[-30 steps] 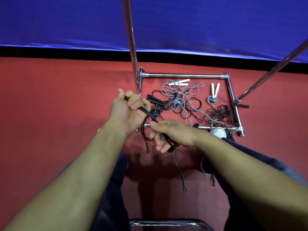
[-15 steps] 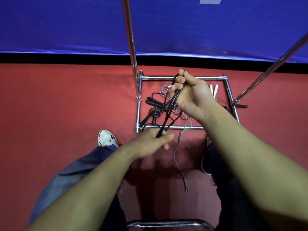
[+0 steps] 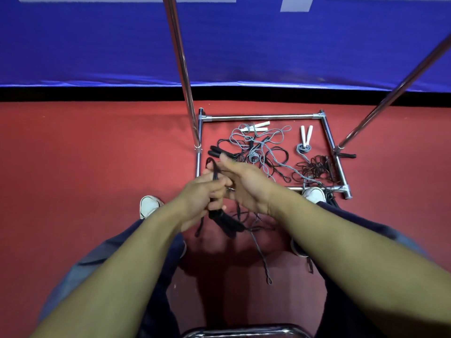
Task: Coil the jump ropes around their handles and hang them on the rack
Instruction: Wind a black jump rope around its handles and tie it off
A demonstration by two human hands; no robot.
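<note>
Black cord and black handles fill the middle of what we see: the left hand [image 3: 203,195] has its fingers curled around the black jump rope [image 3: 225,222], with the two dark handles sticking out below the fist and a loop of cord rising above it. We see the right hand [image 3: 246,184] close against the left, its fingers extended over the cord near the loop; whether those fingers pinch the cord or only lie on it we cannot tell, since the left hand and the blur hide the contact. A thin end of cord trails down from the hands to the red floor [image 3: 85,167] between the person's legs, ending in a small loop. Beyond the hands stands the chrome rack [image 3: 262,117], its square base on the floor and its two uprights rising out of view. Inside that base we see a tangle of grey rope [image 3: 263,147] with white handles [image 3: 255,126] near the far bar, a second pair of white handles [image 3: 306,135] with a small grey coil to the right, another pair of black handles [image 3: 216,152] just beyond the hands, and a heap of dark rope [image 3: 314,169] near the right bar. A white shoe [image 3: 148,206] shows at left, and another [image 3: 314,194] touches the near bar. A blue banner [image 3: 97,45] runs along the back.
</note>
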